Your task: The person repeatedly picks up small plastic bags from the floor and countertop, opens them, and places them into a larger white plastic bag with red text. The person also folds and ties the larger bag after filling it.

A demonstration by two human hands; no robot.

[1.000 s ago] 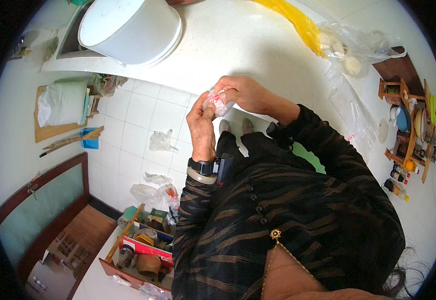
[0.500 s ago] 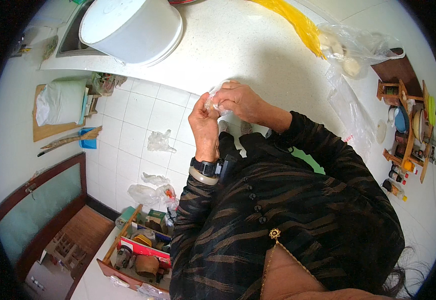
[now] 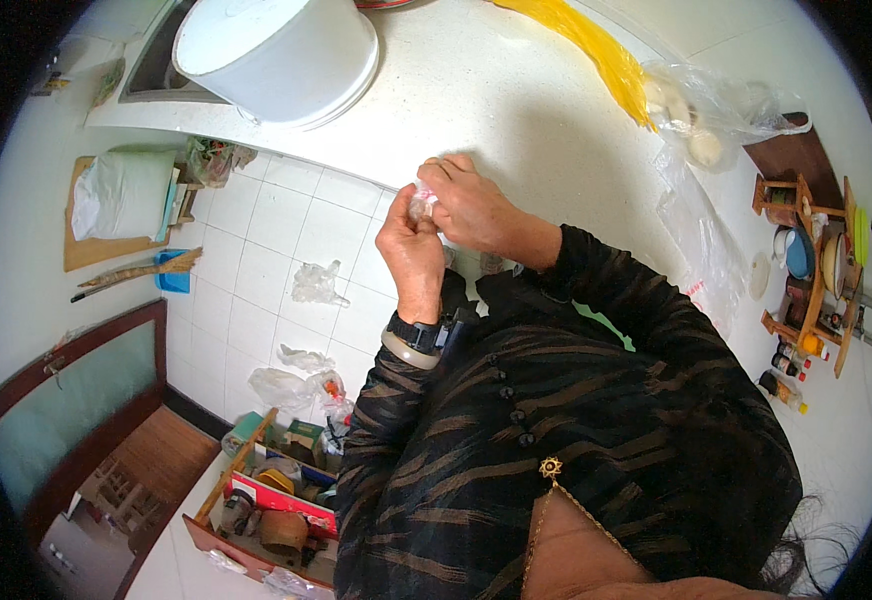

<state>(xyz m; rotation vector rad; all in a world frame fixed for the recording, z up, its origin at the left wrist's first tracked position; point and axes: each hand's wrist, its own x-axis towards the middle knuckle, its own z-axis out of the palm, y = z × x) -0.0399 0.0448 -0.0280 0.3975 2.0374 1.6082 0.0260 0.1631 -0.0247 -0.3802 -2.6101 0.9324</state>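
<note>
A crumpled clear plastic bag (image 3: pixel 422 203) is bunched up between my two hands, in front of the white counter's near edge. My left hand (image 3: pixel 412 250) pinches it from the left, its thumb and fingertips pressed to the plastic. From the right, my right hand (image 3: pixel 476 205) curls over the top of the same bag with bent fingers. Most of the bag is covered by the fingers, and whether anything is inside it I cannot make out. A dark watch and a pale bangle sit on my left wrist.
On the counter (image 3: pixel 436 90) stand a large white bucket (image 3: pixel 286 60) at left, a yellow plastic bag (image 3: pixel 596 45), and a clear bag (image 3: pixel 726 110) with pale round items. Loose plastic bags (image 3: pixel 320 284) lie on the tiled floor. A wooden rack (image 3: pixel 806 270) holds dishes and bottles at right.
My right hand has shifted slightly left and rolled further over the plastic bag, so less of it shows. The left hand stays nearly in place. The whole view has shifted a little.
</note>
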